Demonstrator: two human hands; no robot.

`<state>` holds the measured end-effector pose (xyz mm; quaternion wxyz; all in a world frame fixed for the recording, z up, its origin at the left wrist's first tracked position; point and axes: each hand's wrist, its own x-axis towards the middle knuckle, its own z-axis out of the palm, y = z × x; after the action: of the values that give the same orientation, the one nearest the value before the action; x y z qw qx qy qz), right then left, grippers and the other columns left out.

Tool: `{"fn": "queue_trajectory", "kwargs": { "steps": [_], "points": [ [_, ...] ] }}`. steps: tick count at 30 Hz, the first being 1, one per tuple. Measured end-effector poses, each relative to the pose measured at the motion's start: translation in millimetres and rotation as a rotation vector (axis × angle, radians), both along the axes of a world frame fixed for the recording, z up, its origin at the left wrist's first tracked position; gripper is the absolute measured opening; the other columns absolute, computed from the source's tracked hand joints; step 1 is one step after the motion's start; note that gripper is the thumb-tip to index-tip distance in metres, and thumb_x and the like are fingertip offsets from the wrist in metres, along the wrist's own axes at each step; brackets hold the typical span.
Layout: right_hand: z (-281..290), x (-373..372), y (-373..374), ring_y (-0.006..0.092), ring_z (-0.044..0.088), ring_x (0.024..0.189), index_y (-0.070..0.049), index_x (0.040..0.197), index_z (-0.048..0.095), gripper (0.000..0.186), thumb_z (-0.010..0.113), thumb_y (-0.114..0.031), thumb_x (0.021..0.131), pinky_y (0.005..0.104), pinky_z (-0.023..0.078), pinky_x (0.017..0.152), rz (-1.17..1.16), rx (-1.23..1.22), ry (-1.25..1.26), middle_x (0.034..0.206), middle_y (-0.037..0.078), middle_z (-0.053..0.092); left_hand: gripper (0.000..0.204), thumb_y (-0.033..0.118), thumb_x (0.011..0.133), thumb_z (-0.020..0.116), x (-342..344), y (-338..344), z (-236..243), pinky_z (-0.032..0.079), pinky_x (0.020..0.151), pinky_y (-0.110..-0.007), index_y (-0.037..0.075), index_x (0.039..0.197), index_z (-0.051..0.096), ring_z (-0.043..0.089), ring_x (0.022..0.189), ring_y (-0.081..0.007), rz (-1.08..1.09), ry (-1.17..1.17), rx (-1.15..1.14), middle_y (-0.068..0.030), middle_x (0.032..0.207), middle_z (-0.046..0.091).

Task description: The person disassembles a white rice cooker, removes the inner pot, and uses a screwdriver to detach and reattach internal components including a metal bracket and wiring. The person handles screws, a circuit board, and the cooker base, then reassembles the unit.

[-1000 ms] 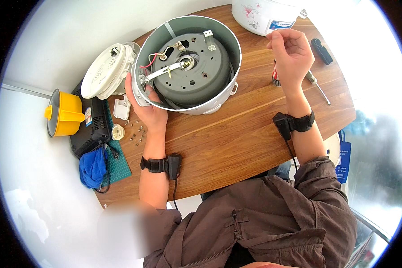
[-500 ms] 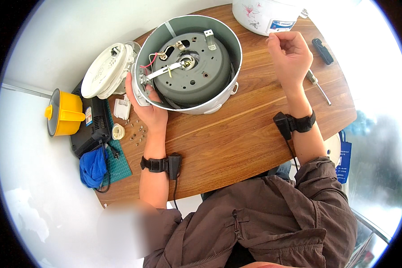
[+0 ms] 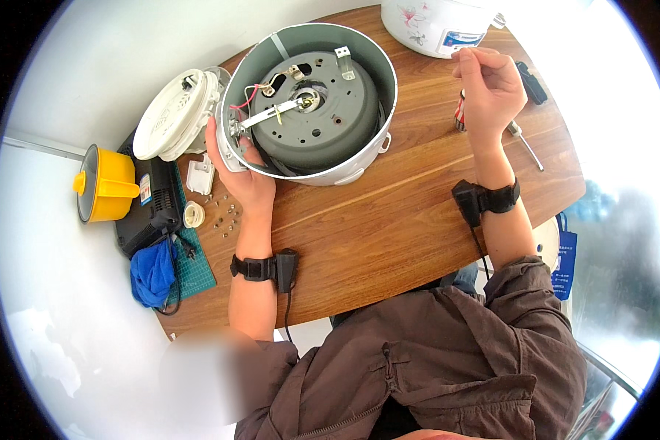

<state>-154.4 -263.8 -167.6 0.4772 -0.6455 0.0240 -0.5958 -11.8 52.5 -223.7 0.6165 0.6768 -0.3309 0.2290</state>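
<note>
Wooden tabletop (image 3: 389, 235): the left hand (image 3: 246, 176) grips the rim of an upturned rice-cooker shell (image 3: 312, 103), likely light, rigid and best held there, while the right hand (image 3: 491, 88) pinches something too small to identify.

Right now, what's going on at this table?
A person is working on an upturned cooker body on a wooden table, its grey underside with wires and brackets exposed. The left hand grips the rim nearest them and steadies it. The right hand is raised off to the side, fingers pinched together; whatever it holds is too small to tell. A screwdriver lies beside that hand, and small screws sit by the left wrist.
</note>
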Motion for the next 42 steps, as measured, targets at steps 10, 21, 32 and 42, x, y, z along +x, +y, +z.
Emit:
{"fn": "queue_trajectory", "kwargs": {
  "steps": [10,21,32,42],
  "points": [
    [1,-8,-24,0.0170,0.075,0.074,0.000,0.099,0.066,0.007,0.071,-0.005,0.099,0.0271,0.060,0.066,0.037,0.253,-0.117,0.089,0.014,0.077,0.058,0.010,0.109,0.051,-2,1,4,0.041,0.117,-0.041,0.000,0.160,0.025,0.053,0.137,-0.0284,0.008,0.011,0.069,-0.0220,0.152,0.048],
    [-5,-12,-16,0.0164,0.074,0.071,-0.001,0.101,0.061,0.010,0.071,-0.002,0.098,0.0300,0.063,0.064,0.058,0.263,-0.111,0.083,0.013,0.075,0.060,0.010,0.108,0.051,-3,-2,5,0.040,0.118,-0.044,0.001,0.161,0.024,0.054,0.138,-0.0307,-0.016,0.020,0.020,-0.0243,0.150,0.051],
    [-38,-8,-15,0.0116,0.073,0.075,-0.002,0.103,0.059,0.012,0.071,-0.004,0.099,0.0216,0.054,0.059,0.021,0.269,0.027,0.085,0.011,0.075,0.060,0.009,0.108,0.051,-8,-3,10,0.040,0.117,-0.043,0.001,0.161,0.024,0.053,0.138,-0.0300,0.026,0.018,0.074,-0.0230,0.152,0.050],
    [-61,-25,-8,0.0045,0.060,0.069,-0.003,0.106,0.062,0.017,0.073,-0.015,0.100,0.0203,0.048,0.062,0.057,0.309,0.245,0.086,0.004,0.073,0.058,0.006,0.105,0.055,3,-2,-3,0.040,0.115,-0.039,0.001,0.159,0.033,0.056,0.134,-0.0258,-0.009,0.020,-0.036,-0.0182,0.149,0.054]
  ]
}}
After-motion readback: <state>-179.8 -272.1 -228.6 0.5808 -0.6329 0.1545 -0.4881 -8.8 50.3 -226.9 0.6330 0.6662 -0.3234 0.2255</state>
